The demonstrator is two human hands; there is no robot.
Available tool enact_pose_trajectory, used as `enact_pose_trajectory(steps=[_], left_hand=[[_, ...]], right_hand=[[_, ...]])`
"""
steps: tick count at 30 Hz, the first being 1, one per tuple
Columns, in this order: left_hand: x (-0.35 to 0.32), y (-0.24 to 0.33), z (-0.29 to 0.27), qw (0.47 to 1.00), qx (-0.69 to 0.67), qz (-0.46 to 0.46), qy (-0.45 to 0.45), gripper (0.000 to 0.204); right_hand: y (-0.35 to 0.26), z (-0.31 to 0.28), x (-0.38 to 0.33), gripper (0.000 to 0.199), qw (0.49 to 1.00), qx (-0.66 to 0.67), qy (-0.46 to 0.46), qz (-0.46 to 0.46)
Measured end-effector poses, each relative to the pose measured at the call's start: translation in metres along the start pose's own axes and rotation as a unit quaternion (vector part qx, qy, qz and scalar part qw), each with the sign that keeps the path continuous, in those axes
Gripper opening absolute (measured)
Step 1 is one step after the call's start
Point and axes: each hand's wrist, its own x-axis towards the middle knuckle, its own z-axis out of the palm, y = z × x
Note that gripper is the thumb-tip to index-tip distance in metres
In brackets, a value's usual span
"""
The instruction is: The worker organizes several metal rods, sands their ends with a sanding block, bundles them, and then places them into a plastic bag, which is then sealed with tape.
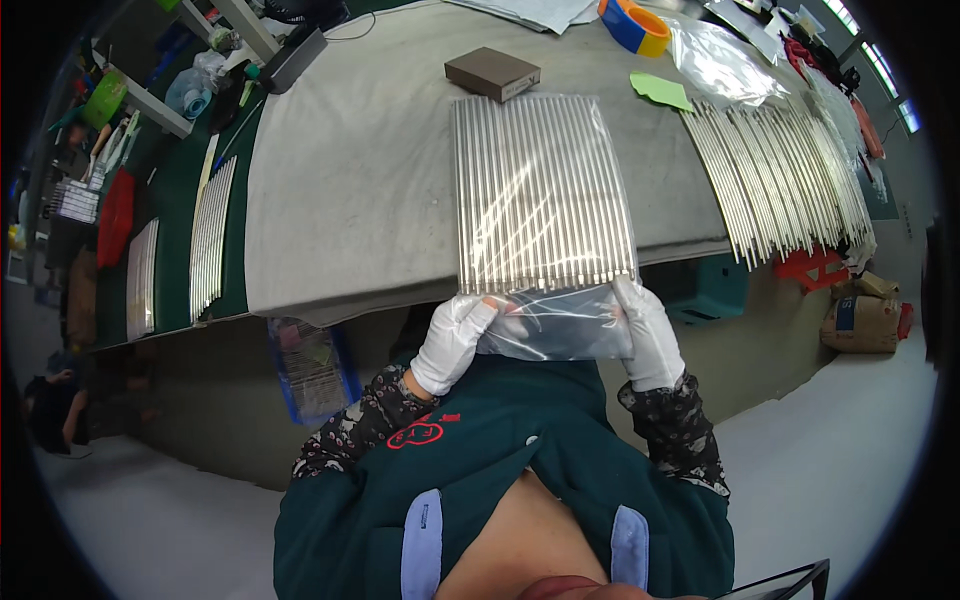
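A clear plastic bag (555,325) holds a flat row of shiny metal rods (540,190), lying side by side on the grey cloth of the table. The bag's slack end hangs past the table's near edge. My left hand (453,342), in a white glove, pinches this end at its left side, close to the rod ends. On the right side my right hand (648,335), also gloved, grips the same plastic with the thumb on top near the corner rod. Some fingers show through the film or stay hidden beneath it.
A brown box (492,73) sits at the rods' far end. Many loose rods (785,180) lie at the right, beside a green paper piece (660,91) and a tape roll (635,27). More rods (212,235) lie left on green. A blue crate (312,370) stands below the table.
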Motion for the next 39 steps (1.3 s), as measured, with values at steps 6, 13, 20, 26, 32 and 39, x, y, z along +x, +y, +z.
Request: enact_pose_trajectory(steps=[6, 13, 20, 26, 32, 39], left_hand=[[-0.024, 0.009, -0.012, 0.992, 0.018, -0.118, -0.042, 0.022], [-0.044, 0.006, -0.021, 0.988, 0.017, -0.116, -0.106, 0.032], [-0.043, 0.019, -0.017, 0.985, -0.020, -0.085, -0.146, 0.034], [-0.037, 0.026, -0.017, 0.980, -0.051, -0.082, -0.174, 0.032], [-0.046, 0.024, -0.021, 0.986, -0.043, -0.078, -0.144, 0.031], [-0.062, 0.016, -0.038, 0.978, -0.068, -0.050, -0.191, 0.028]], right_hand=[[-0.005, -0.016, -0.024, 0.020, 0.999, -0.034, -0.026, 0.017], [0.013, -0.049, -0.037, 0.019, 0.975, -0.157, -0.133, 0.086], [0.015, 0.031, 0.014, 0.029, 0.829, -0.422, -0.282, -0.234], [0.044, 0.023, 0.029, 0.037, 0.817, -0.381, -0.342, -0.265], [0.028, 0.049, 0.044, 0.030, 0.782, -0.455, -0.361, -0.225], [0.029, 0.076, 0.030, 0.030, 0.787, -0.419, -0.437, -0.122]])
